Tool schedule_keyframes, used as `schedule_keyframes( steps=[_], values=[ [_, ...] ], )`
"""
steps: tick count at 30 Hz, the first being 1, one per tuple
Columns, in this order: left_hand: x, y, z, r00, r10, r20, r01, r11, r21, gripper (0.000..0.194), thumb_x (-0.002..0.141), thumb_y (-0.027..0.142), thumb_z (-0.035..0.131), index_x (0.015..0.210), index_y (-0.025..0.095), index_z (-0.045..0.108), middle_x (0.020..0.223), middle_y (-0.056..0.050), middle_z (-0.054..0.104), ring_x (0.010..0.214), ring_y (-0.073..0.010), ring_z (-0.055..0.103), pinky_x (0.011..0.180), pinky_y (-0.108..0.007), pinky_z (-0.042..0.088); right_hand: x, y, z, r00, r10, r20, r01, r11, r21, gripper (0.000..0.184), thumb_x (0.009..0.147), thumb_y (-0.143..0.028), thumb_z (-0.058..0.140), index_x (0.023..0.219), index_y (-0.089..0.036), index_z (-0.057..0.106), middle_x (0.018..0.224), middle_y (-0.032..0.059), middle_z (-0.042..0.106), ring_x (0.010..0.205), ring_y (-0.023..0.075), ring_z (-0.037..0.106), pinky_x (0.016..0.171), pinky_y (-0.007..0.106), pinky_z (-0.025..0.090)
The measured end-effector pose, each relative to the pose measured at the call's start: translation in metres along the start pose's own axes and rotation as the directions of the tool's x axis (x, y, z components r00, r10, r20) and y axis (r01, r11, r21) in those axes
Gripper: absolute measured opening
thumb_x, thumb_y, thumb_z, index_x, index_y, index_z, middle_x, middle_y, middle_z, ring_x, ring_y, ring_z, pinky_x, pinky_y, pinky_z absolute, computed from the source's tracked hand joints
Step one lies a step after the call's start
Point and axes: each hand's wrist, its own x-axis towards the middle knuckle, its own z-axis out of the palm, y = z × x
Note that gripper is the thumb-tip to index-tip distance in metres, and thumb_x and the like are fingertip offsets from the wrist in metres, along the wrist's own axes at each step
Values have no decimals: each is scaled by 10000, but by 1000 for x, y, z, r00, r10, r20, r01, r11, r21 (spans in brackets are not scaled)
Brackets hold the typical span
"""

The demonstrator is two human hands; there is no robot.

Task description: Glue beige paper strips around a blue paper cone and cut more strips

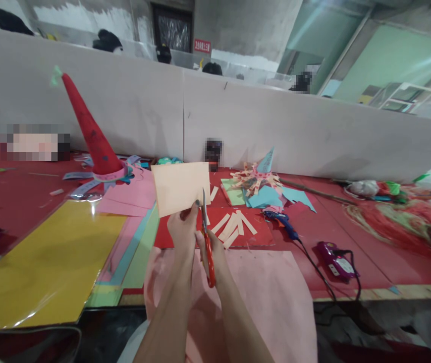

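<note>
My left hand [184, 224] grips the lower edge of a cream paper sheet [179, 189], which is held up above the table. In my right hand [215, 249] is a pair of scissors [209, 259] with red handles. Their blades point upward along the sheet's right side, near my left thumb. Just beyond my hands, several cut cream paper strips [232, 227] lie scattered on a red sheet [263, 236]. A pink cloth [272, 282] spreads across my lap and up to the table edge.
A tall red paper cone [92, 131] stands at left, beside pink paper [128, 194] and a yellow sheet [56, 257]. A small blue cone with fringe [264, 164] sits behind. At right are a blue glue gun [281, 220], a purple corded box [334, 259] and red netting [393, 222].
</note>
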Motion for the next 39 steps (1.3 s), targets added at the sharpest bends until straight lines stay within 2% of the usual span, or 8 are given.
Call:
schedule_keyframes(
  steps=[10,17,32,39],
  values=[
    [3,-8,1,998,-7,-64,3,999,-51,322,650,439,612,719,130,669,695,-73,692,683,-190,646,669,-273,495,1,4,2,1000,7,-10,-7,1000,-7,398,759,-574,462,773,-177,480,593,-48,368,537,89,381,486,198,329],
    [0,-2,-1,999,-20,-41,19,999,-41,351,636,470,625,685,124,658,653,-75,679,656,-184,638,643,-266,491,1,1,2,999,41,-11,-41,999,1,414,756,-593,462,772,-180,479,610,-43,393,527,84,376,485,196,332],
    [1,-4,1,999,-1,-36,-1,999,-51,304,649,439,622,690,139,651,662,-61,682,668,-179,641,641,-255,492,3,3,2,1000,15,-25,-15,1000,-1,410,754,-580,471,768,-172,509,559,-50,380,490,79,364,454,190,315],
    [0,-2,0,1000,3,-15,-3,999,-36,307,659,444,616,687,140,653,666,-65,686,675,-187,644,651,-263,492,-2,-8,1,999,42,8,-42,998,46,378,770,-562,469,744,-185,472,530,-63,352,466,76,346,455,195,313]
  ],
)
